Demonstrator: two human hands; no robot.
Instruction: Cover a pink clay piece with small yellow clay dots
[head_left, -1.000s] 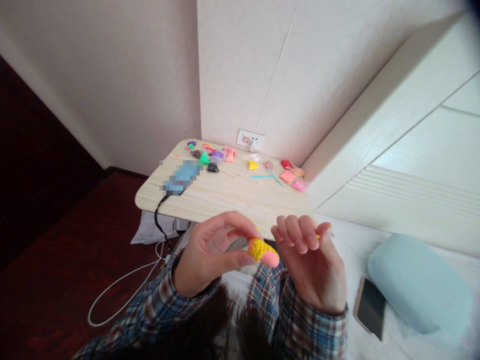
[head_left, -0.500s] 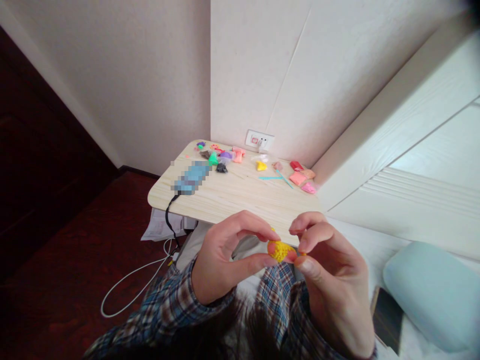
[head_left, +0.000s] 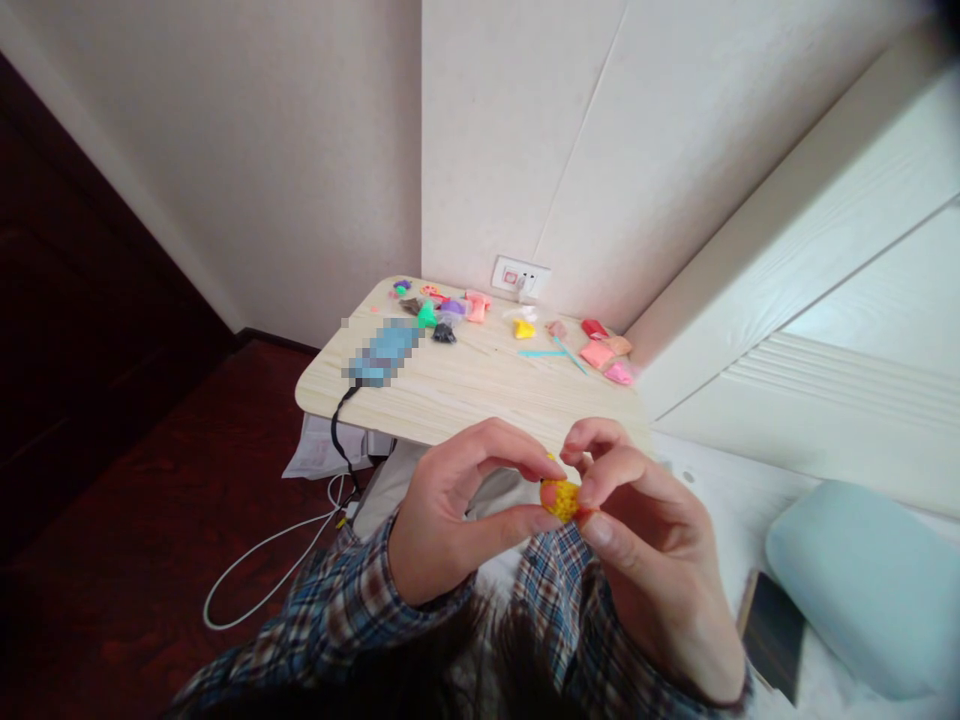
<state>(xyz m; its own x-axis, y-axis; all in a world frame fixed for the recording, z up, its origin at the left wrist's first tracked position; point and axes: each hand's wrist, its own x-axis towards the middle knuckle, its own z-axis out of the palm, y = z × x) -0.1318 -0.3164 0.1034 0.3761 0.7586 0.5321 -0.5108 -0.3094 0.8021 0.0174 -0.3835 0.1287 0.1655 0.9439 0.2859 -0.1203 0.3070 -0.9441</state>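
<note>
A small bumpy yellow clay piece [head_left: 562,503] with an orange-pink patch is held up in front of my lap, off the table's near edge. My left hand [head_left: 472,500] pinches it from the left between thumb and fingertips. From the right, the thumb and index finger of my right hand [head_left: 649,525] close on its right end, where the fingertips hide part of it. The other fingers of that hand are curled above. A tiny yellow bit [head_left: 551,457] shows by my left fingertips.
The wooden table [head_left: 465,390] bears packets of coloured clay [head_left: 452,308], a yellow lump [head_left: 524,329], blue sticks [head_left: 541,353], pink and red packets [head_left: 598,354] and a pixelated phone-like object [head_left: 386,352] with a black cable. A pale blue cushion [head_left: 862,590] and dark tablet-like object [head_left: 772,635] lie right.
My right hand has moved left, bringing its fingertips onto the clay piece's right end. A small orange bit seen between those fingertips before is now hidden. My left hand keeps its pinch.
</note>
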